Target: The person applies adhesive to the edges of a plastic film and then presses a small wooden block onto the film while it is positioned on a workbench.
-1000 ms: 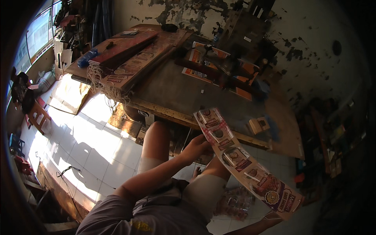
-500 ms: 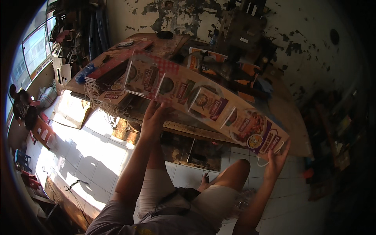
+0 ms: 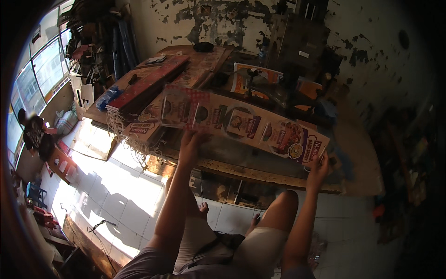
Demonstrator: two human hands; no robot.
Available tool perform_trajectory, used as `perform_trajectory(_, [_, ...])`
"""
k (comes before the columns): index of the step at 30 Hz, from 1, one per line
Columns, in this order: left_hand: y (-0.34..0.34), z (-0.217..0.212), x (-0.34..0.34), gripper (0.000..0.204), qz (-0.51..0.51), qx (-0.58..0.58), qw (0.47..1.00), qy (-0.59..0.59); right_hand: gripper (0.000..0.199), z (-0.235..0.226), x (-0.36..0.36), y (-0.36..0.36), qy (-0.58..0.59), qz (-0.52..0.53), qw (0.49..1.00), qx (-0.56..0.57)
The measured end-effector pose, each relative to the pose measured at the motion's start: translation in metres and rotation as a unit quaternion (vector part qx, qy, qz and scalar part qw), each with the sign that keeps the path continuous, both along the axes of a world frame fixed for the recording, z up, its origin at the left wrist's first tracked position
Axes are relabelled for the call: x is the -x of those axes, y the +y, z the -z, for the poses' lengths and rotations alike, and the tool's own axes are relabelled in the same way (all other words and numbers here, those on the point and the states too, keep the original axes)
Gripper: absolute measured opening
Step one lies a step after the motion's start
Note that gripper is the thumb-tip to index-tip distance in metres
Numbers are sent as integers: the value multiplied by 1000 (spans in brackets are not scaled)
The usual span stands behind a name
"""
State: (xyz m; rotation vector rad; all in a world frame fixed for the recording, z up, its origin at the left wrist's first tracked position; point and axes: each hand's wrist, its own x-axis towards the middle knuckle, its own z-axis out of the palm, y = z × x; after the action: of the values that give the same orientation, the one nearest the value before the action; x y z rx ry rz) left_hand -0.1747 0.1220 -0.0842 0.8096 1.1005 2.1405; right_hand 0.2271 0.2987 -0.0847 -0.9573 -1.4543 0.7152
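I hold a long printed display strip [image 3: 223, 132] slantwise over the near edge of the worktable, its right end lower than its left. Food pictures and several clear plastic pockets run along its face, and a red-checked patch marks the left part. My left hand [image 3: 191, 145] grips the lower edge left of the middle; some of its fingers are hidden behind the strip. At the purple-and-cream right end, my right hand [image 3: 318, 171] is closed on the corner, where a bit of white cord shows.
A stack of red-edged strips [image 3: 144, 86] lies on the worktable [image 3: 357, 162], with loose white strings [image 3: 132, 144] hanging off its left edge. Behind my strip stands a dark machine [image 3: 283, 90], perhaps for sewing. Another person [image 3: 37, 135] sits far left by the windows.
The strip has swung closer to level: its left end has dropped and its right end has risen. Both hands have kept their hold, and the view has shifted slightly.
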Motion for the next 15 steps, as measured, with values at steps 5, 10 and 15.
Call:
perform_trajectory(5, [2,4,7,22,-4,25,1000,-9,58,6,-3,6,21,3,1000,8])
perform_trajectory(10, [1,7,7,23,-5,33,999,-26,60,-1,1,0,25,6,999,19])
perform_trajectory(15, [-2,8,10,24,5,21,999,-42,60,-1,1,2,22,-2,1000,19])
